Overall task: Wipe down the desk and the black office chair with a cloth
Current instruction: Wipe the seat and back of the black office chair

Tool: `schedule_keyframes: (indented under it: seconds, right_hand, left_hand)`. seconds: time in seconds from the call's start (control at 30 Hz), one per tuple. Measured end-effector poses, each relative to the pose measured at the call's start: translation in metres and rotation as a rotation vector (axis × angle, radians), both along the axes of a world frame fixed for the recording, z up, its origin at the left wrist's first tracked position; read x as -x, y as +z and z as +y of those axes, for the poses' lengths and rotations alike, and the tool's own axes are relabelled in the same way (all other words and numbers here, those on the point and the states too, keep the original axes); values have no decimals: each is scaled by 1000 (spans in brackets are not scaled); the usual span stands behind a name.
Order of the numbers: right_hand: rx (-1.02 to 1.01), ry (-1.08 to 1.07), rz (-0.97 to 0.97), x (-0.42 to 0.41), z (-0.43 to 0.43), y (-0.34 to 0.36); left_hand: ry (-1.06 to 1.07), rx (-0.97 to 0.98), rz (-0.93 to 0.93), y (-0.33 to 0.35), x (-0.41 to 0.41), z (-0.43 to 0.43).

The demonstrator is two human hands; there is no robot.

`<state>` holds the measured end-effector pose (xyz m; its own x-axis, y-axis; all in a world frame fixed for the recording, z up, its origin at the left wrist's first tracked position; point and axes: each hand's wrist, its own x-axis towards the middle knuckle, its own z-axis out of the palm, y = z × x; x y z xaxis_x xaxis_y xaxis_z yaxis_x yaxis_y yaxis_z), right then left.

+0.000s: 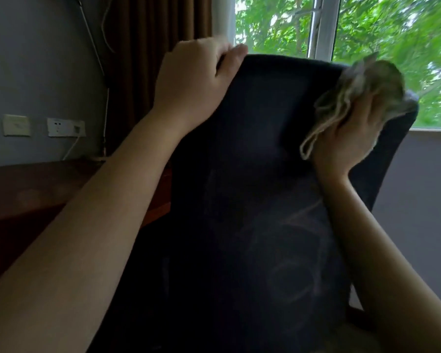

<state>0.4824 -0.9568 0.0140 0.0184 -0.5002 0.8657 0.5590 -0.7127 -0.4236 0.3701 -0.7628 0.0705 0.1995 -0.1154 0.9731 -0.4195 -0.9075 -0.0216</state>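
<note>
The black office chair [252,174] fills the middle of the view, its mesh backrest facing me. My left hand [194,80] grips the backrest's top left corner, fingers curled over the rim. My right hand [351,138] holds a bunched beige cloth [362,85] pressed against the backrest's upper right edge. The dark wooden desk [36,189] runs along the wall at the left, partly hidden by my left forearm.
Wall sockets [65,127] with a white cable sit above the desk. A brown curtain [158,34] hangs behind the chair's left side. A window [341,26] with green trees outside spans the upper right, and a grey wall lies below its sill.
</note>
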Motion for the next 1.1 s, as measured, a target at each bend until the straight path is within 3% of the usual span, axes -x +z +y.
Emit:
schedule_keyframes:
  seconds: [0.07, 0.17, 0.27, 0.37, 0.57, 0.7, 0.8, 0.9, 1.0, 1.1]
  right_hand:
    - [-178, 136, 210, -6, -7, 7]
    - [-151, 55, 127, 11, 26, 3]
    - [118, -82, -146, 29, 90, -23]
    - [481, -63, -271, 40, 129, -56]
    - [945, -131, -477, 37, 99, -52]
    - [730, -256, -340, 25, 66, -19]
    - [529, -214, -255, 37, 68, -1]
    - [532, -178, -229, 50, 87, -11]
    - [774, -175, -229, 54, 104, -49]
    - [1280, -111, -359, 51, 116, -101]
  left_hand:
    - [-10, -6, -32, 0, -6, 0]
    - [-4, -5, -66, 1, -11, 0]
    - [15, -33, -70, 4, -11, -1]
    - [45, -45, -49, 7, -9, 3]
    - [-5, -31, -33, 2, -6, 11]
    - [13, -5, 7, 3, -5, 15]
    - [18, 12, 24, 2, -3, 15]
    - [40, 21, 30, 1, 2, 13]
    - [59, 25, 37, -1, 7, 11]
    - [72, 32, 64, -2, 9, 11]
